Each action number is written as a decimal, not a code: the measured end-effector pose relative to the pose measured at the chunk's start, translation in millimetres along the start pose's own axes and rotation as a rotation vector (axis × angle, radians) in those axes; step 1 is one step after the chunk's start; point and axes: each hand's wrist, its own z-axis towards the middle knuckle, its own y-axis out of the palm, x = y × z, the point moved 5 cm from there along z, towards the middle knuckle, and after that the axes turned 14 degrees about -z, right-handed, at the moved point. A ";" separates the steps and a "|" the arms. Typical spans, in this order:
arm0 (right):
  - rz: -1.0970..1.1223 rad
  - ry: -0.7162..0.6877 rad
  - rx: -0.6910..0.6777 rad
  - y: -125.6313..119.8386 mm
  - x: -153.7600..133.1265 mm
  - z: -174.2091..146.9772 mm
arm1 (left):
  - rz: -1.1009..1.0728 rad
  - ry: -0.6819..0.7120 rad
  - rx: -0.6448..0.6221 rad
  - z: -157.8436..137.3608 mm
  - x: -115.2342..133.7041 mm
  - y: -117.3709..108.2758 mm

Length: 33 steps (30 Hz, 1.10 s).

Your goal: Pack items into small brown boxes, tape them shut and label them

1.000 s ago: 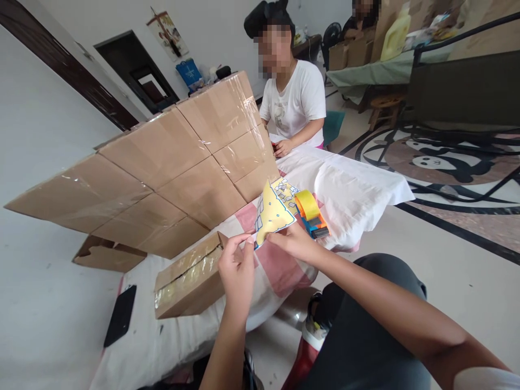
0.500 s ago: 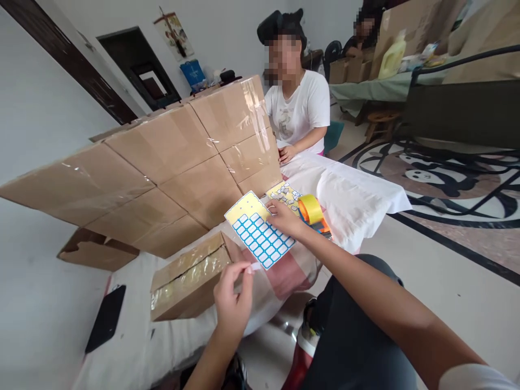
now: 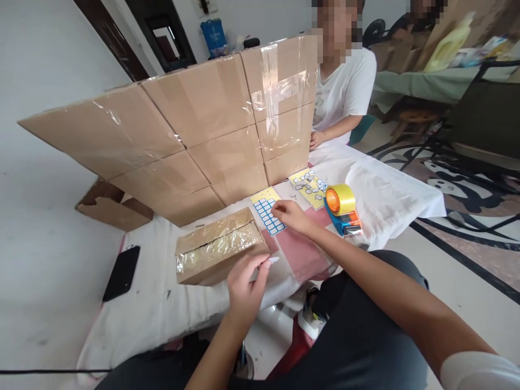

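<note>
Left hand [image 3: 246, 279]: thumb and fingers pinch a small white slip [image 3: 274, 259] above the table's [image 3: 152, 295] near edge. Right hand [image 3: 294, 214]: fingers drawn together over the grid card [image 3: 266, 218] — grip or contact cannot be told. Card lies on the table, under the right fingertips, just beside the stacked boxes [image 3: 227, 162]. Taped box [image 3: 219, 244] — left of the card. Tape dispenser [image 3: 342, 206]: near edge, right of the hand.

A small white slip [image 3: 274, 259] is pinched between thumb and forefinger of the left hand [image 3: 246, 284]. The right hand [image 3: 293, 218] is positioned over a blue-gridded sheet [image 3: 266, 218]; its grip contents cannot be discerned. A yellow patterned sheet [image 3: 311, 187] and a tape dispenser [image 3: 343, 208] are observed to the right. A taped carton [image 3: 221, 244] is seen near the left hand, before stacked boxes [image 3: 203, 141].
</note>
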 end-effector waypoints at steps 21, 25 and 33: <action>0.174 -0.445 -0.127 -4.9 -3.2 -46.5 | 0.902 0.117 0.067 31.3 -9.6 -25.5; 0.019 -0.571 -0.070 11.3 -8.2 -33.9 | 0.943 -0.202 -0.103 37.1 -26.3 -35.4; 0.260 -0.409 -0.149 46.4 -6.4 -10.5 | 0.928 -0.178 -0.100 30.4 -26.1 -33.6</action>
